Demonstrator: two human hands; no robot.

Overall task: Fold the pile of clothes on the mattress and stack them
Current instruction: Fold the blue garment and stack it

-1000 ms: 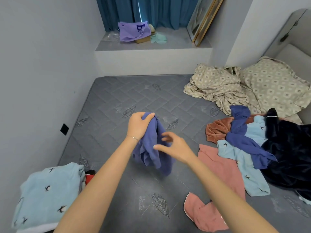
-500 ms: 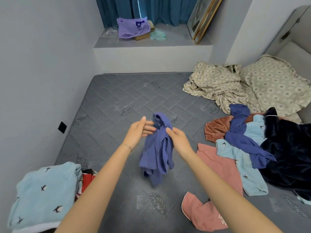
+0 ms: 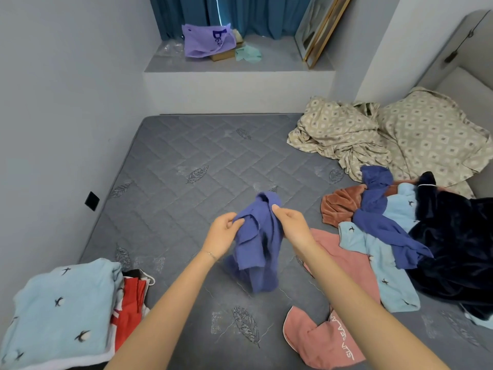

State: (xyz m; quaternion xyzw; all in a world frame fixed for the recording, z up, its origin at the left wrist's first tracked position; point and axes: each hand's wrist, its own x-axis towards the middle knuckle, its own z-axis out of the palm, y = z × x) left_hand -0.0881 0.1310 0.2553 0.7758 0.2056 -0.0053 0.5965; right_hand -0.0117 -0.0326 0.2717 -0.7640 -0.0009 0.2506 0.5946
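Left hand (image 3: 222, 232) and right hand (image 3: 290, 227) both pinch the bunched blue garment (image 3: 260, 244), held above the mattress (image 3: 186, 156). Risk: twisted cloth hides seams, so the fold may come out crooked

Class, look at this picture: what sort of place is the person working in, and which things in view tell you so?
Probably a home bedroom: a bare quilted grey mattress fills the corner, a patterned pillow and crumpled bedding lie on it, and teal curtains hang above a ledge.
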